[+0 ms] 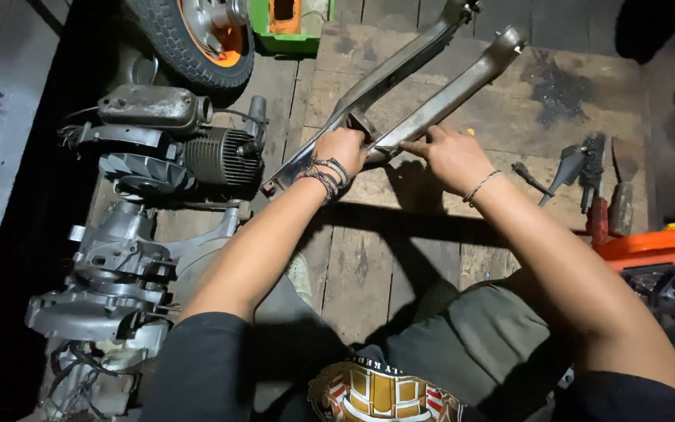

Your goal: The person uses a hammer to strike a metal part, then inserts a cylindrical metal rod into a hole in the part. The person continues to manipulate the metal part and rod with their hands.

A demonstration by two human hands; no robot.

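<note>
A grey metal forked frame part [423,82] lies on the wooden board floor [369,258], its two arms running up to the right. My left hand [343,152] grips the part near where the arms join, next to a round bush. My right hand [451,156] rests on the lower arm just right of the join, fingers pointing left and touching the metal. Both wrists wear cord bracelets.
A small engine with a finned cylinder [212,156] and a crankcase [111,273] lie at left. A tyre with an orange hub [197,35] and a green box [287,23] sit at top. Brushes and scrapers [595,168] lie right, beside an orange tool [654,244].
</note>
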